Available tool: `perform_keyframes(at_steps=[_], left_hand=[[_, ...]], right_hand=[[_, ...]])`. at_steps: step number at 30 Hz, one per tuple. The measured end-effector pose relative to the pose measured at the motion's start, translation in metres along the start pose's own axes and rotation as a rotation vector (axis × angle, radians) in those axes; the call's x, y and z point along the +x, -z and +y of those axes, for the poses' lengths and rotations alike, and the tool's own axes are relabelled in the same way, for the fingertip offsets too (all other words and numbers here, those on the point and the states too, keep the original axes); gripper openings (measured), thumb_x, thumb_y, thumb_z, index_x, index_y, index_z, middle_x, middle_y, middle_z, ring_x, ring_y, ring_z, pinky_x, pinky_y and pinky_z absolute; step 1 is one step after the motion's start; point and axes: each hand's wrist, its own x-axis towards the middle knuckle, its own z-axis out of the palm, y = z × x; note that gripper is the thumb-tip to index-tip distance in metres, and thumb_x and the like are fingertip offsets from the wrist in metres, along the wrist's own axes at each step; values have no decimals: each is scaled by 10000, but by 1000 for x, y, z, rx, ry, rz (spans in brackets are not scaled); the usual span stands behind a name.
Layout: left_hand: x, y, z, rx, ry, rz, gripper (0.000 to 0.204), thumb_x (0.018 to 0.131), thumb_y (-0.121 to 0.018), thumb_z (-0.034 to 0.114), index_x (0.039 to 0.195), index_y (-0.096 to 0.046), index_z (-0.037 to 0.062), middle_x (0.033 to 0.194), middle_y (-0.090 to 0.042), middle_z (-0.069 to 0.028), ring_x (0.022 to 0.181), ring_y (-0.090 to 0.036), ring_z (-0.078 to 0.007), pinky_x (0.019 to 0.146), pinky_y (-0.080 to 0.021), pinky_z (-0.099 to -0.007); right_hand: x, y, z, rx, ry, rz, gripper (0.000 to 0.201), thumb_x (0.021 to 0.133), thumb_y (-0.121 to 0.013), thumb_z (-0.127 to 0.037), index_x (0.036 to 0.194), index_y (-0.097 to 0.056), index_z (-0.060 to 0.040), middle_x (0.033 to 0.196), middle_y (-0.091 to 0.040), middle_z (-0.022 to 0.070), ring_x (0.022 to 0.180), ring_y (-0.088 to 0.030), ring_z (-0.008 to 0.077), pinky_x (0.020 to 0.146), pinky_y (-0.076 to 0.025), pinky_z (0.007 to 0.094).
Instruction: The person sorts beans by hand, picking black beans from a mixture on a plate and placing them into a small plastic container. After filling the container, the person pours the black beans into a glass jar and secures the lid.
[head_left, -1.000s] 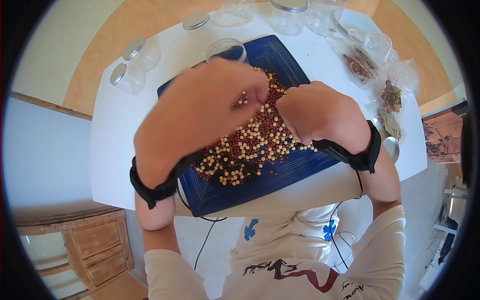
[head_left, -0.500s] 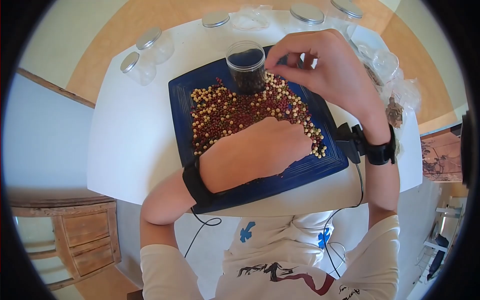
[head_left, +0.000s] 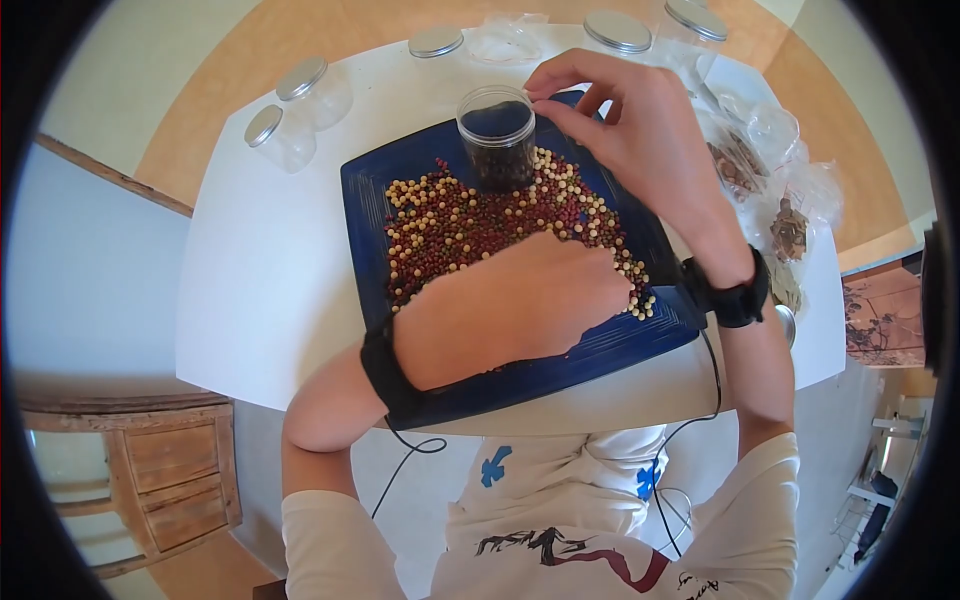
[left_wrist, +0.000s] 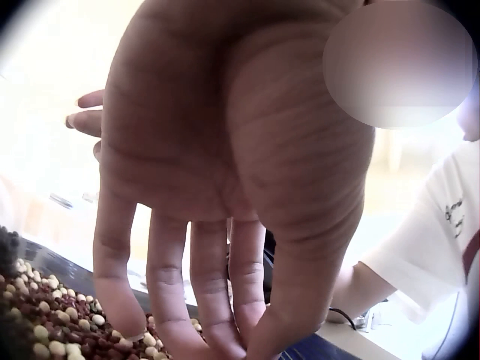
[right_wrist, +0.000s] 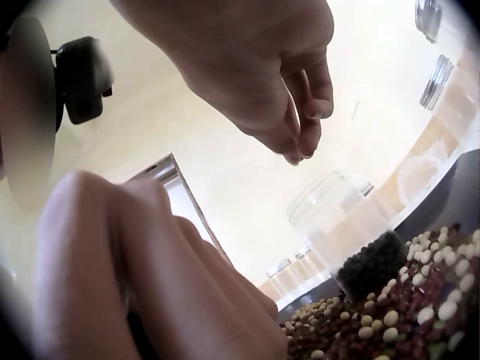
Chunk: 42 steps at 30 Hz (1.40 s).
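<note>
My left hand (head_left: 515,310) hangs low over mixed beans (head_left: 440,235) on a blue tray (head_left: 365,215). In the left wrist view, its fingers (left_wrist: 169,277) point down, nearly straight, the thumb tip close to the fingertips at the bottom edge. A clear open jar (head_left: 497,140) with dark beans stands at the tray's far side. Near its rim is my right hand (head_left: 640,140), thumb and index fingertips together. The right wrist view shows that hand (right_wrist: 262,67) above the jar (right_wrist: 326,210) and black beans (right_wrist: 373,264); anything between its fingertips is too small to tell.
Two lidded jars (head_left: 318,95) (head_left: 285,140) stand at the left on the white table (head_left: 260,260). A silver lid (head_left: 436,41), a plastic bag (head_left: 505,40) and more lidded jars (head_left: 617,32) are at the back. Bags of dried material (head_left: 788,228) lie at the right.
The left hand has moved down and right over the beans. The right hand has risen from the beans to the jar's rim, its wrist shifting slightly left in the last half second.
</note>
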Motion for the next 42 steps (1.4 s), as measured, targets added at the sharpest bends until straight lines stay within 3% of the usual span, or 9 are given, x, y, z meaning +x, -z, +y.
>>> perform_keyframes(at_steps=[5,9,12,20,23,32,34,39,42], left_hand=[[16,47,11,67,182,-280,100,818,-749,66,892,-681,57,849,-714,-123,793,-703,-352,690,-541,-444],[3,81,5,102,192,-5,167,823,-777,52,984,-755,87,895,-763,-60,740,-702,-252,640,-527,-382],[0,104,5,132,300,142,229,832,-802,54,1055,-780,98,905,-765,-24,701,-663,-191,619,-508,-342],[-5,103,-29,488,358,505,286,840,-835,86,1122,-786,98,936,-764,-6,714,-618,-138,617,-470,-297],[0,101,-20,508,333,521,291,844,-838,100,1130,-781,94,945,-762,-5,720,-612,-146,642,-485,-313],[9,58,12,116,241,-179,113,908,-760,115,1012,-744,74,924,-753,-93,830,-719,-284,722,-558,-385],[15,45,14,35,228,-327,112,920,-738,126,1022,-743,80,969,-765,-91,905,-724,-322,773,-577,-421],[13,2,0,6,73,-219,168,880,-725,81,1046,-735,57,1011,-744,-101,965,-723,-330,812,-587,-445],[17,-13,-2,20,1,-128,154,866,-713,68,1018,-726,47,994,-738,-107,940,-725,-336,796,-585,-447]], right_hand=[[4,40,-7,-51,-81,-358,153,874,-761,-73,1022,-779,-40,911,-797,93,758,-749,279,702,-583,354],[-15,58,3,-26,-147,-709,94,841,-798,-58,934,-790,-68,845,-776,44,755,-719,177,680,-553,313],[-27,54,-8,-194,-277,-980,180,681,-786,-129,859,-784,-102,833,-754,99,763,-723,324,671,-554,394],[-73,28,-7,-349,-26,-634,107,746,-711,-86,843,-669,-69,822,-667,139,822,-681,389,689,-535,444],[-77,20,-8,-419,12,-606,65,740,-747,-108,749,-688,-132,821,-697,57,902,-695,299,847,-518,379],[-76,21,-5,-300,0,-722,78,892,-622,-147,887,-682,-97,840,-666,122,847,-681,362,763,-525,444],[-72,25,2,-264,115,-517,51,875,-658,-155,885,-685,-113,832,-663,121,829,-676,356,758,-525,438],[-24,43,-4,-205,-85,-738,99,808,-746,-108,848,-656,-112,801,-657,104,790,-663,347,704,-523,432],[-8,37,-10,-166,50,-361,87,823,-743,-44,874,-683,-82,811,-714,109,798,-709,321,690,-545,416]])
